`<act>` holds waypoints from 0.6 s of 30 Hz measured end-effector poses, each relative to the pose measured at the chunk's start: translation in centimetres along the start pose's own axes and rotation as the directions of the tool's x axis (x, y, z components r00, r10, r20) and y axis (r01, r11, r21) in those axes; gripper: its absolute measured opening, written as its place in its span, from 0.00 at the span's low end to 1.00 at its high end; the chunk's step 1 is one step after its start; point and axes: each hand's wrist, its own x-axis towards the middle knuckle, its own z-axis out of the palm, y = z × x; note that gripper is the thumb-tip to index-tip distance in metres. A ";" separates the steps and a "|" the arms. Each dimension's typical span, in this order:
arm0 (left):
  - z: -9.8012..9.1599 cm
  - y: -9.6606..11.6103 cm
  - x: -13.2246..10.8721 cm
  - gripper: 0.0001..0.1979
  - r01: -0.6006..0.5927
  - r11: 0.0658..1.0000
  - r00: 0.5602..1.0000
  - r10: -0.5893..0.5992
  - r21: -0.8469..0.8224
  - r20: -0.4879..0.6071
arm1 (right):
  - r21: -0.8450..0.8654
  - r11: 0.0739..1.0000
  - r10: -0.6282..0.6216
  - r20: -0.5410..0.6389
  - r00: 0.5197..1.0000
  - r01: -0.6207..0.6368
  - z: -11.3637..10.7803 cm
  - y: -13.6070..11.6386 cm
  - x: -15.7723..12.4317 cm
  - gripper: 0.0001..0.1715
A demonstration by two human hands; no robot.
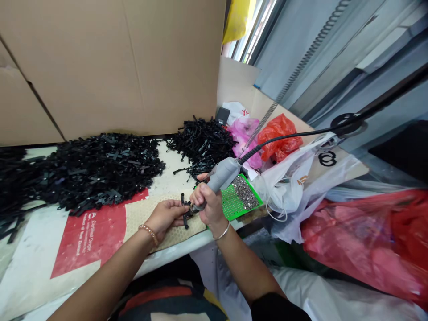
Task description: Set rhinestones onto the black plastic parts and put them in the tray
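My right hand [209,203] is wrapped round a grey electric screwdriver [224,174], which slants down to the left. Its tip meets a small black plastic part [185,220] over a beige textured mat [140,214]. Pinched in the fingers of my left hand [167,216] is that same black part; the tool's bit and the exact contact are partly hidden. Just right of my right hand lies a green perforated tray [230,203] with many small silvery screws [245,191] gathered on its far right side.
Heaps of black plastic parts [110,169] and another pile [203,142] lie behind the mat. Cardboard [110,67] stands behind them. A black cable [301,133] and a coiled spring [294,73] run from the tool to the upper right. Plastic bags [281,136] crowd the right side.
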 end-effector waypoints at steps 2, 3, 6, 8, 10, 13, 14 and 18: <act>-0.1 -0.2 0.1 0.25 -0.004 1.000 1.000 0.004 0.008 0.001 | -0.017 1.000 0.003 0.002 1.000 -0.003 0.0 0.0 -0.1 0.21; -0.1 -0.2 0.2 0.26 -0.007 1.000 1.000 0.007 0.013 -0.004 | -0.021 1.000 0.003 0.003 1.000 -0.003 0.0 0.0 -0.1 0.21; -0.1 -0.3 0.2 0.27 -0.013 1.000 1.000 0.013 0.025 -0.011 | -0.008 1.000 -0.012 0.006 1.000 0.012 -0.1 0.1 -0.1 0.20; 0.0 -0.1 0.1 0.27 -0.009 1.000 1.000 0.009 0.028 -0.012 | -0.001 1.000 -0.025 0.013 1.000 0.025 -0.2 0.1 -0.1 0.18; 0.2 0.0 -0.1 0.26 -0.004 0.999 1.000 0.004 0.035 -0.019 | -0.009 0.999 -0.033 0.016 0.999 0.033 -0.3 0.2 0.0 0.18; 0.2 0.2 -0.2 0.25 0.005 0.999 1.000 -0.004 0.038 -0.029 | -0.031 0.999 -0.033 0.016 0.999 0.033 -0.4 0.4 0.0 0.19; 0.2 0.2 -0.2 0.25 0.007 0.999 1.000 -0.005 0.038 -0.029 | -0.034 0.999 -0.031 0.018 0.999 0.032 -0.5 0.5 0.0 0.20; 0.1 0.1 -0.1 0.25 0.003 0.999 1.000 -0.002 0.036 -0.027 | -0.012 0.999 -0.036 0.040 0.999 0.036 -0.7 0.7 -0.1 0.19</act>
